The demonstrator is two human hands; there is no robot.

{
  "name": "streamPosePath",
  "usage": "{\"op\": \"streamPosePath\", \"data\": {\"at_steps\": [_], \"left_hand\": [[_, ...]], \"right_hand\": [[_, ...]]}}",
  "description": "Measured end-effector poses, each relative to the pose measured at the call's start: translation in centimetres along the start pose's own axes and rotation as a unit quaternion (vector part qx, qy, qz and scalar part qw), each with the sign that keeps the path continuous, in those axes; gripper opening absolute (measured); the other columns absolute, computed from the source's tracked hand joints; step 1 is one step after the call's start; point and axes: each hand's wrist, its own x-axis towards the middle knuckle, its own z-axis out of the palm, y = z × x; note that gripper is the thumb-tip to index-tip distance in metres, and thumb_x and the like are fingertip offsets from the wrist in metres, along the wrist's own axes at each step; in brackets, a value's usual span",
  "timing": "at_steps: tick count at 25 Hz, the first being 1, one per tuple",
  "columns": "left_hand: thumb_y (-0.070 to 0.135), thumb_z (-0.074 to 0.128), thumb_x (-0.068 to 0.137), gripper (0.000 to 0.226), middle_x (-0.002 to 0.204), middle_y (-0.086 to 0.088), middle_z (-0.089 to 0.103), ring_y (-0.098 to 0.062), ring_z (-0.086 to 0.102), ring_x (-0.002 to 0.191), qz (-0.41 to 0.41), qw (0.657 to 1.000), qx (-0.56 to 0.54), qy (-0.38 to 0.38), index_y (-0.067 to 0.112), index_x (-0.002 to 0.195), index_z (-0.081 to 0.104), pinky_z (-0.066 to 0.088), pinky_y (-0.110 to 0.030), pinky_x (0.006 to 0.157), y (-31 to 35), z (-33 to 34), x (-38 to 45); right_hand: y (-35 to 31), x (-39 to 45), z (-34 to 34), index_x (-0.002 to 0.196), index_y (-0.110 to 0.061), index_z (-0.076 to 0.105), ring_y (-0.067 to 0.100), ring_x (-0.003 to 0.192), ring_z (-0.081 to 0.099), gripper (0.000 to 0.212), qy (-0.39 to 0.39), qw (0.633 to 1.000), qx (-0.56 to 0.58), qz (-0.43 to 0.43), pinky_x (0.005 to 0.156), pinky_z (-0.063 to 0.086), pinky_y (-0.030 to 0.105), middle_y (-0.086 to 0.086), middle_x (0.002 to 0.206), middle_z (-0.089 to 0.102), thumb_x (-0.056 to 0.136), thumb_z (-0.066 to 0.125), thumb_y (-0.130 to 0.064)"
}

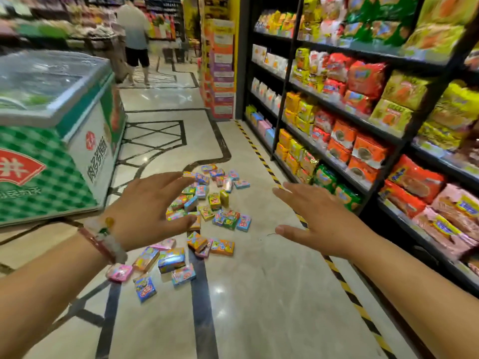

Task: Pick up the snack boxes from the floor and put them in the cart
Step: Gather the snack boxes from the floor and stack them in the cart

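Note:
Several small colourful snack boxes [223, 216] lie scattered on the marble floor in the aisle, from near the dark floor inlay to close in front of me. My left hand [150, 208] is stretched out above the left side of the pile, fingers spread, holding nothing; beaded bracelets circle its wrist. My right hand [318, 218] reaches forward to the right of the boxes, fingers straight and empty. No cart shows in this view.
A green and white chest freezer [64, 141] stands at the left. Black shelves [363, 120] full of noodle packs line the right, behind a yellow-black floor stripe [261, 159]. A person [134, 35] stands far down the aisle by stacked boxes [220, 68].

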Motion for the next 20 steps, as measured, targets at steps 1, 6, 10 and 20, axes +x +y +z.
{"op": "streamPosePath", "data": {"at_steps": [1, 6, 10, 20], "left_hand": [[0.066, 0.039, 0.074, 0.077, 0.125, -0.013, 0.061, -0.034, 0.061, 0.111, -0.025, 1.0, -0.008, -0.006, 0.015, 0.129, 0.056, 0.047, -0.049, 0.089, -0.2, 0.7, 0.9], [0.068, 0.037, 0.075, 0.079, 0.13, -0.013, 0.058, -0.032, 0.057, 0.118, -0.084, 0.996, 0.0, -0.022, 0.016, 0.133, 0.054, 0.044, -0.048, 0.093, -1.5, 4.2, 5.2], [0.072, 0.029, 0.073, 0.084, 0.141, -0.008, 0.048, -0.028, 0.048, 0.127, -0.121, 0.993, 0.001, -0.012, 0.023, 0.14, 0.045, 0.037, -0.045, 0.099, -5.3, 6.0, 9.0], [0.064, 0.037, 0.079, 0.074, 0.126, -0.015, 0.06, -0.034, 0.06, 0.11, -0.085, 0.994, 0.048, -0.052, 0.014, 0.13, 0.056, 0.046, -0.052, 0.087, -25.6, 15.9, 24.8]], "right_hand": [[1.1, 1.4, 0.2, 0.15, -0.039, 0.005, 0.008, 0.144, 0.003, 0.071, -0.006, 1.0, -0.001, -0.012, 0.111, -0.001, 0.023, -0.01, 0.16, 0.003, 0.091, 0.036, -0.063], [5.6, 8.5, 1.6, 0.151, -0.039, 0.003, 0.007, 0.144, 0.002, 0.071, -0.03, 0.998, 0.004, -0.053, 0.112, -0.002, 0.024, -0.012, 0.16, 0.002, 0.092, 0.036, -0.062], [7.8, 15.5, 3.3, 0.15, -0.04, 0.002, 0.008, 0.144, 0.001, 0.072, -0.033, 0.996, 0.009, -0.079, 0.112, -0.002, 0.024, -0.012, 0.16, 0.002, 0.091, 0.035, -0.065], [10.1, 40.8, 11.0, 0.139, -0.047, -0.009, 0.011, 0.144, 0.004, 0.082, -0.008, 0.996, 0.057, -0.062, 0.11, -0.006, 0.022, -0.008, 0.16, 0.008, 0.067, 0.0, -0.084]]}}
